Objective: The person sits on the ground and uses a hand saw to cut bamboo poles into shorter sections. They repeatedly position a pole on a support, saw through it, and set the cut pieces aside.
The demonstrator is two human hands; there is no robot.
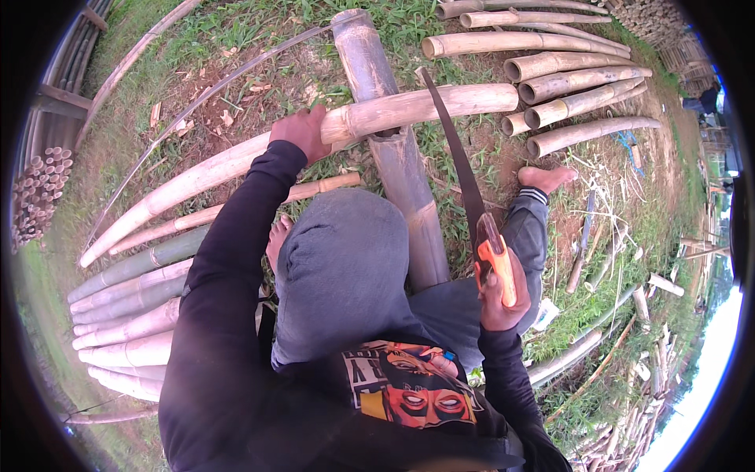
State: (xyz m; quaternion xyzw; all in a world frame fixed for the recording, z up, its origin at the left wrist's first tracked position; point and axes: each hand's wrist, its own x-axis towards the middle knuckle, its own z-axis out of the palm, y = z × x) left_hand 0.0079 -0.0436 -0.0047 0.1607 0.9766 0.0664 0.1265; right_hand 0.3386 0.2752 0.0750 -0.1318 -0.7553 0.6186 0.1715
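Observation:
A long pale bamboo pole point(212, 167) lies across a thicker, darker bamboo log point(417, 208) on the ground before me. My left hand point(303, 134) grips the pole from above, just left of where the two cross. In my right hand point(503, 295) is a hand saw point(460, 157) with an orange handle. Its dark blade points away from me, and its upper part passes over the pole's right portion. Whether the teeth touch the bamboo I cannot tell.
Several cut bamboo poles point(566, 63) lie at the far right, and more poles point(134, 315) are stacked at my left. A machete-like blade point(588, 220) rests in the grass beside my bare foot point(546, 178). Bamboo scraps point(629, 417) pile up at the lower right.

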